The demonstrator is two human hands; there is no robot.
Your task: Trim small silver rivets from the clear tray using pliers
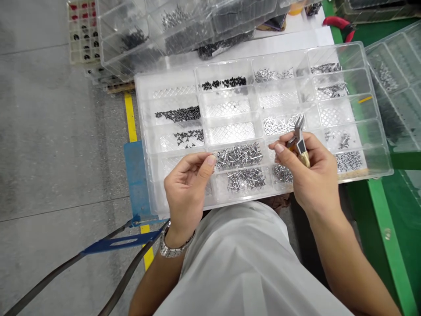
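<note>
A clear compartment tray point(378, 145) with small metal and black fasteners in its sections lies in front of me. My left hand point(190, 184) is over its lower left part, thumb and index finger pinched together; whatever they hold is too small to make out. Beside those fingertips is a compartment of silver rivets point(239, 156). My right hand point(305, 169) has small pliers point(300, 138) in its grip, jaws pointing up and away. The right thumb and index finger are close together over the tray's lower middle, near a section of white pieces point(279, 125).
Another clear organizer point(121, 57) stands behind the tray. Red-handled pliers point(340, 22) lie at the back right, near a further clear box point(401, 66) on the green surface. A blue strap-like frame point(121, 242) is at lower left, over the grey floor.
</note>
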